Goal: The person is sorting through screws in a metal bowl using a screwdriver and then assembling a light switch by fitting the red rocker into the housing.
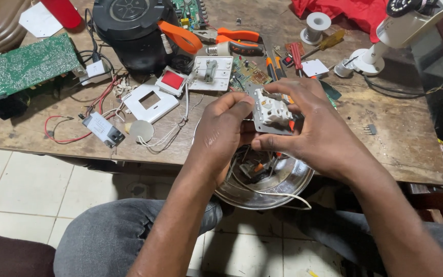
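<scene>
Both hands are meeting over the near edge of the counter (385, 149), holding one white switch module on a grey metal mounting plate (270, 120) between them. That module is sitting above a round steel bowl (288, 187) which is resting at the person's lap, just below the counter's near edge. Its white face is turning up and slightly toward the camera, and the plate's long axis is running roughly left to right, tilted a little down toward the right hand.

The right hand (319, 128) is wrapping the module from the right side, fingers curling over its far edge and thumb pressing under the near edge. The left hand (221, 128) is coming in from the left, thumb and forefinger pinching the plate's left end; the two are about equally close, both touching it.

Farther out on the counter, a white cover plate (149, 102) and a red-faced switch (172, 81) are lying left of the hands, a green circuit board (26, 64) near the far left corner, and orange-handled pliers (237, 41) toward the far edge.
</scene>
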